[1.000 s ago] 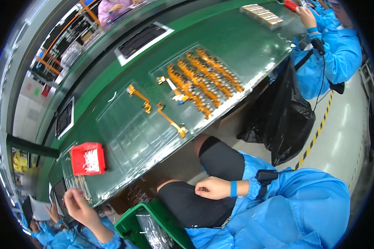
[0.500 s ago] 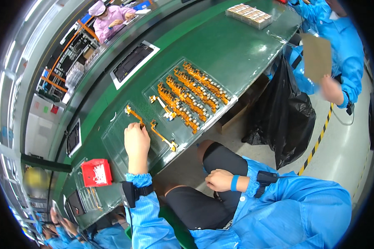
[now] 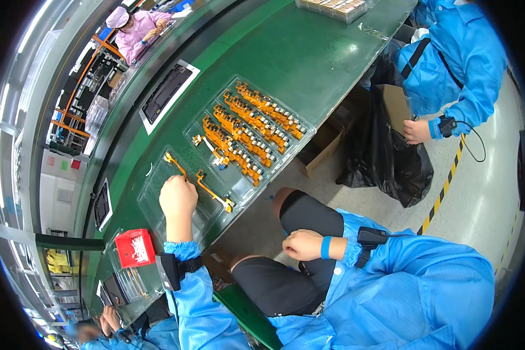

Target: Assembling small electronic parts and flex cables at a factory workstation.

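Orange strip [image 3: 175, 165] under curled left hand [image 3: 178, 198] — arm outstretched.

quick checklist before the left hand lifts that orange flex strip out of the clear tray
1. Left hand on the part: ok, its fingers rest at the orange flex strip in the near clear tray.
2. Grip closed on the strip: cannot tell, the fingers hide the contact.
3. Second strip out of the way: ok, it lies apart to the right of the hand.
4. Right hand free: ok, it rests fisted on the lap, holding nothing visible.
5. Full tray of orange strips undisturbed: ok, rows sit in order.
6. Red box away from the forearm: ok, it lies beside the sleeve, not under it.
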A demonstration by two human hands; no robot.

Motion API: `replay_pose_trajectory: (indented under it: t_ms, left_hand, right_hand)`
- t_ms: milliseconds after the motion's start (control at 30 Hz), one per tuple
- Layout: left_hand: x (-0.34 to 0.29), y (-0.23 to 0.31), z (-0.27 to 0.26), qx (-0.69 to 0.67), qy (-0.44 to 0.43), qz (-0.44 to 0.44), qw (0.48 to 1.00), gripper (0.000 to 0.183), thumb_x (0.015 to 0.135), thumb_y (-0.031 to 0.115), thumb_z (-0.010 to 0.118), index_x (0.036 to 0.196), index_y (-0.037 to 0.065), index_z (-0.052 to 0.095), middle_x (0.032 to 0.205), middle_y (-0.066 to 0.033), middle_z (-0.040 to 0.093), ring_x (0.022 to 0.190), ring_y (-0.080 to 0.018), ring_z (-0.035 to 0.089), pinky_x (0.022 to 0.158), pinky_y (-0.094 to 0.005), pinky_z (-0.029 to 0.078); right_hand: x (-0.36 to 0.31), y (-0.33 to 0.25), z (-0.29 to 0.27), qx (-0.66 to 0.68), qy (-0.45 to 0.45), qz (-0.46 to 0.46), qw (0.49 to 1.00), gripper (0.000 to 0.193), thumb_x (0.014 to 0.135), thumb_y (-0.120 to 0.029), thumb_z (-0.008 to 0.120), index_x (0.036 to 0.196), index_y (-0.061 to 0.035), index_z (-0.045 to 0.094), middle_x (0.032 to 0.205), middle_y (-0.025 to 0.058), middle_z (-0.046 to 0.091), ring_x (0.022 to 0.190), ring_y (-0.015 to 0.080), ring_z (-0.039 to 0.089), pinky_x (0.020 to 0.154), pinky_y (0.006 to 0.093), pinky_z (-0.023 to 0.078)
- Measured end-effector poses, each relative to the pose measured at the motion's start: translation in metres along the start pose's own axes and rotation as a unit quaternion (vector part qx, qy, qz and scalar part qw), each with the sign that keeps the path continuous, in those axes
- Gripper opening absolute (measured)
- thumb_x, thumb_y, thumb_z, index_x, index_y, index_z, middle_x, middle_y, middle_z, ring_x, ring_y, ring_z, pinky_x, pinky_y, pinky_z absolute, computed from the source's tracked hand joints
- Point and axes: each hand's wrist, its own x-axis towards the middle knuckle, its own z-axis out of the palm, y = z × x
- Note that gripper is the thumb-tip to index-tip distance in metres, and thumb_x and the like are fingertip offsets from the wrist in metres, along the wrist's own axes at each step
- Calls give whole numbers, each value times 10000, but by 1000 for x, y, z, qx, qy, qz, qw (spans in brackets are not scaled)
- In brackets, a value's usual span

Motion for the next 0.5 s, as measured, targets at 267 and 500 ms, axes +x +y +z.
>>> replay_pose_trajectory:
  t_ms: [267, 500]
  left_hand:
    - [4, 11, -2, -38, 24, -107, 993, 231, 769, 163, 574, 782, -31, 699, 773, -255, 664, 764, -413, 670, 722, -453, 554]
    - [13, -1, -2, -122, 44, -122, 984, 240, 760, 184, 579, 834, 6, 722, 781, -250, 667, 797, -391, 676, 770, -447, 542]
  right_hand:
    - [72, -123, -108, -33, 355, -164, 920, 120, 803, -85, 660, 903, -55, 600, 848, 85, 567, 790, 257, 559, 689, 354, 486]
    - [149, -105, -108, -270, 315, 19, 910, 238, 701, -99, 646, 920, -50, 564, 855, 82, 570, 854, 248, 534, 713, 364, 431]
